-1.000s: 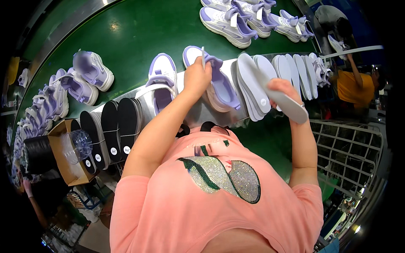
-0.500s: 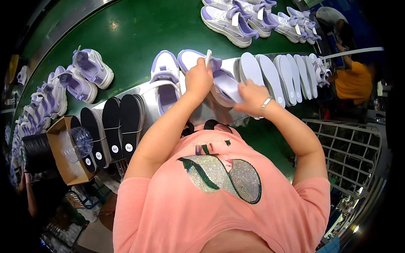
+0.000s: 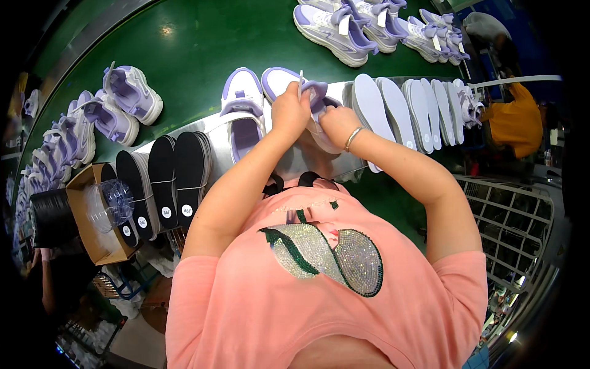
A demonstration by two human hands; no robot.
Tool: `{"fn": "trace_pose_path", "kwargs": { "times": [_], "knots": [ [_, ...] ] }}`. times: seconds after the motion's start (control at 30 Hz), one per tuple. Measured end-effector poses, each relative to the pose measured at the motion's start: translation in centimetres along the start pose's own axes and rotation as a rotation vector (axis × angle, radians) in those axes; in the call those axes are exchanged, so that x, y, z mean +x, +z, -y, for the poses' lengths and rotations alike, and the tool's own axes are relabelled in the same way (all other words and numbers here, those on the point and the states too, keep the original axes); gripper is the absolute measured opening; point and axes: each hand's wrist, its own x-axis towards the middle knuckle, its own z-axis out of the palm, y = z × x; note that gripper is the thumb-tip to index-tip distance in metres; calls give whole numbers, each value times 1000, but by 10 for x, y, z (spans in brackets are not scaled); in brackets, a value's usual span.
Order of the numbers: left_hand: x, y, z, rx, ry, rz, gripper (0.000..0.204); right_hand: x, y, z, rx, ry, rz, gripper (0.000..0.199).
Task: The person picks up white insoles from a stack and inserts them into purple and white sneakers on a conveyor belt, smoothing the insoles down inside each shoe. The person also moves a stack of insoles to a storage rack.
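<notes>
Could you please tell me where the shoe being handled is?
In the head view, the shoe sits above centre, under the left hand and right hand, between a matching shoe and the pale insoles.

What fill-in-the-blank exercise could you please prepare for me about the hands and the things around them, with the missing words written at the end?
1. The left hand and the right hand are both at the same white-and-purple ____.
2. A bracelet circles the person's ____ wrist.
3. The stacked insoles nearest the cardboard box have ____ top faces with round white labels.
4. The broad tabletop is coloured ____.

Missing words: shoe; right; black; green.
</notes>
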Motion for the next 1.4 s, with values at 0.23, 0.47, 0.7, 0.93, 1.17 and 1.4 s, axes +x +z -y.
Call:
{"fn": "trace_pose_path", "kwargs": {
  "times": [0.23,0.47,0.7,0.93,1.17,1.4],
  "knots": [
    [1,3,0,-36,-40,36,30,32,5,-11,16,20,423,21],
    [5,10,12,-72,49,4,25,33,-13,0,-66,92,491,25],
    [5,10,6,39,68,9,22,13,-18,-20,33,-134,512,25],
    [12,18,8,-46,-51,37,36,-13,-1,-32,13,-137,588,31],
    [14,20,11,-531,-355,134,46,-12,-25,-34,109,-156,88,28],
    [20,27,10,-548,-466,123,49,22,-4,-39,170,-233,-645,16]
  ]
}}
